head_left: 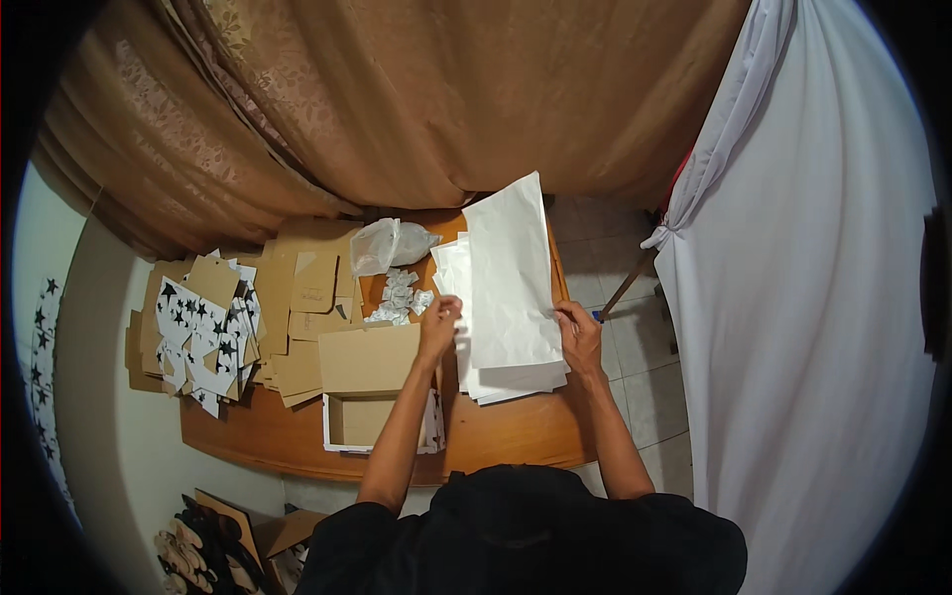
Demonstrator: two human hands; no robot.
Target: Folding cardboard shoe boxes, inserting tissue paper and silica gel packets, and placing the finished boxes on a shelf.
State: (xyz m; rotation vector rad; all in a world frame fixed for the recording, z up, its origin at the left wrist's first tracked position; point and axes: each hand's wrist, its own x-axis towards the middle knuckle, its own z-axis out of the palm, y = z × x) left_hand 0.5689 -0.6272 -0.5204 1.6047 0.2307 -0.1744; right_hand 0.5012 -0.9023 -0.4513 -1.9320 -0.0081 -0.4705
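My right hand point(582, 335) pinches the right edge of a large white paper sheet point(513, 288), its thumb and fingers closed on it. The sheet is lifted at an angle, its far corner raised. Under it lies a stack of white paper sheets point(496, 385) on the wooden table. Beside the sheet's left edge is my left hand point(439, 327), fingers loosely bent and apart, with nothing visible in them. Below my left forearm stands an open cardboard box point(369, 421), brown inside with a white patterned outside and its lid point(372, 359) folded back.
Crumpled paper pieces point(399, 296) and a clear plastic bag point(389, 246) lie past the box. Flat brown cardboard pieces point(315, 283) and star-printed cardboard pieces point(203, 332) pile up at left. Shoes point(203, 545) are at lower left; a white curtain point(793, 297) hangs at right.
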